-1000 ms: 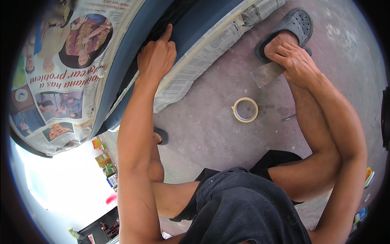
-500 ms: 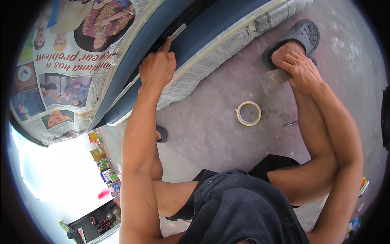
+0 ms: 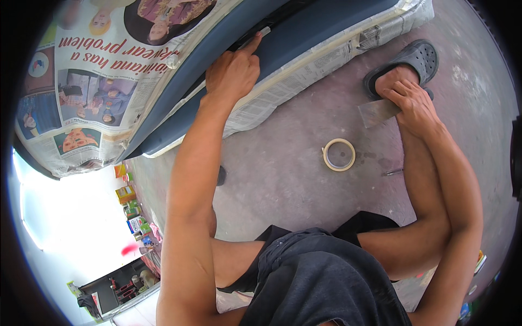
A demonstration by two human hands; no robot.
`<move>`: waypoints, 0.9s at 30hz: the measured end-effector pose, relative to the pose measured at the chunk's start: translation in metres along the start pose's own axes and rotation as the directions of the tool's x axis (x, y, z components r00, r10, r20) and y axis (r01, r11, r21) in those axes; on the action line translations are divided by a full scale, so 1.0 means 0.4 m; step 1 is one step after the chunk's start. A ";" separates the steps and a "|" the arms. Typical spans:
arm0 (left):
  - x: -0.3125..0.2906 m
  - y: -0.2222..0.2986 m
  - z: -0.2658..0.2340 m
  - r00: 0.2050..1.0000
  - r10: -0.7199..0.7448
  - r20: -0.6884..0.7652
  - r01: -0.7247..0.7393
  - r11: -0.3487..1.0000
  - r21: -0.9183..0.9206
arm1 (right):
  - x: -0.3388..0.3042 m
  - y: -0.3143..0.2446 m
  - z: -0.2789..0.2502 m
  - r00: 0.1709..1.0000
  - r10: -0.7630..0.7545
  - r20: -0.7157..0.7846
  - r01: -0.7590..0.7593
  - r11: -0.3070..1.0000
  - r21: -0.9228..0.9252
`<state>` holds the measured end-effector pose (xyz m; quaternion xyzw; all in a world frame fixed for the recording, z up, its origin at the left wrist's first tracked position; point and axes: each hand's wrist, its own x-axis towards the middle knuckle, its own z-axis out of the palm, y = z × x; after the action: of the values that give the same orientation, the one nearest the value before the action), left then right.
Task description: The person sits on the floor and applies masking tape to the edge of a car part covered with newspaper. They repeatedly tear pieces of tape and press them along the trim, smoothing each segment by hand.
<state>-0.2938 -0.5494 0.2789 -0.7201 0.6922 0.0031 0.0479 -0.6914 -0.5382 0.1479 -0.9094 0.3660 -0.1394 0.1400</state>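
Observation:
My left hand [image 3: 232, 75] reaches to a blue vehicle body panel [image 3: 321, 33]. Its index finger is stretched out, with the fingertip on the end of a pale strip [image 3: 265, 31] lying along a dark gap in the panel. The other fingers are curled and look empty; the thumb is hidden. My right hand [image 3: 416, 106] rests by my ankle, closed round a scraper [image 3: 378, 113] with a flat grey blade pointing left. The dark end of its handle shows past my fingers.
Newspaper [image 3: 89, 46] covers the panel's upper left, and more newspaper [image 3: 304, 76] lines its lower edge. On the concrete floor [image 3: 283, 163] lies a roll of masking tape [image 3: 324, 156], with a small metal piece [image 3: 392, 172] near my leg. Several boxes and tins [image 3: 130, 209] stand far left.
My left fingertip has slid up and right along the gap to the strip's end. The view has shifted slightly; my right hand still holds the scraper by my ankle.

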 end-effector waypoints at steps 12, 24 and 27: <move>-0.049 -0.105 0.025 0.988 0.071 -0.138 -0.052 0.990 0.135 | -0.001 -0.001 0.002 1.000 0.011 0.003 -0.011 1.000 -0.023; -0.026 -0.071 0.018 0.998 0.032 -0.062 -0.033 0.999 -0.026 | 0.005 -0.005 -0.002 0.999 0.020 0.025 -0.020 1.000 -0.003; -0.028 -0.105 0.029 0.978 0.123 -0.166 -0.116 0.992 0.050 | 0.003 -0.005 0.000 1.000 0.028 0.015 -0.028 1.000 -0.013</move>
<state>-0.2517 -0.5358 0.2706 -0.6737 0.7357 -0.0689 0.0031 -0.6895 -0.5377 0.1486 -0.9061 0.3785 -0.1284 0.1390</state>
